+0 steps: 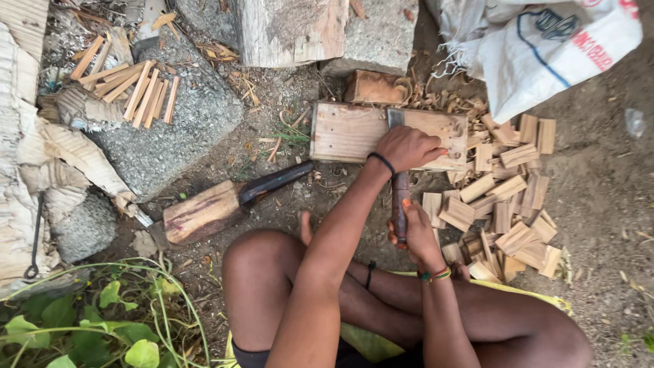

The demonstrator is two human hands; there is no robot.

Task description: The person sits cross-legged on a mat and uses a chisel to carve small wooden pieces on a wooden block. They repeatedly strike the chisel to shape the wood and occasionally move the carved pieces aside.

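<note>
While seated cross-legged on bare earth, a person works a long chisel with a dark wooden handle and grey metal blade (399,178) against a flat rectangular plank of pale wood (351,131) lying on the ground just ahead of the knees. The left hand (407,148), a black band at its wrist, is curled into a fist over the upper part of the tool, resting on the plank. The right hand (415,232), with coloured bracelets, is wrapped around the lower end of the handle. Beside the plank on the person's right lies a heap of small cut wooden blocks (507,204); a heavy wooden mallet with a dark handle (225,204) rests on the dirt to the left. Thin wooden slats (133,85) sit on a grey stone slab (177,129), and a white woven sack (552,48) lies beyond.
</note>
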